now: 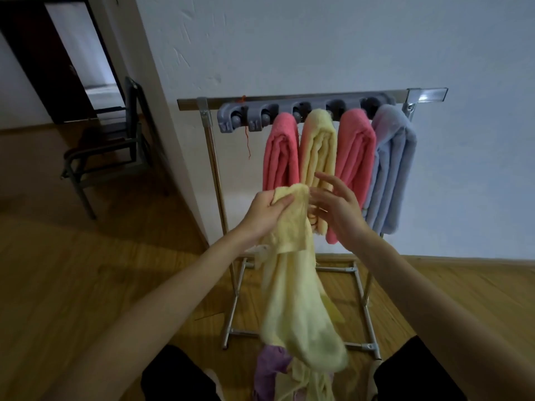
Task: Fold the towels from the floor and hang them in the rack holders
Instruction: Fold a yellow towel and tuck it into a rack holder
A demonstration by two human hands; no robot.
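Four folded towels hang from the grey holder strip on the metal rack: from left to right a pink towel, a yellow towel, a second pink towel and a blue towel, each tucked at its top into a holder and touching its neighbour. The two leftmost holders of the strip carry no towel. In front of the rack, the left hand grips the top edge of a pale yellow towel, thumb over the cloth and fingers curled behind it; the towel hangs unfolded, its lower end blurred above the pile of purple and yellow cloth on the wooden floor between the person's knees. The right hand is just beside the same top edge, fingers spread and relaxed, clamped on nothing. A dark chair stands at left beside the wall corner, near a doorway. The white wall lies behind the rack.
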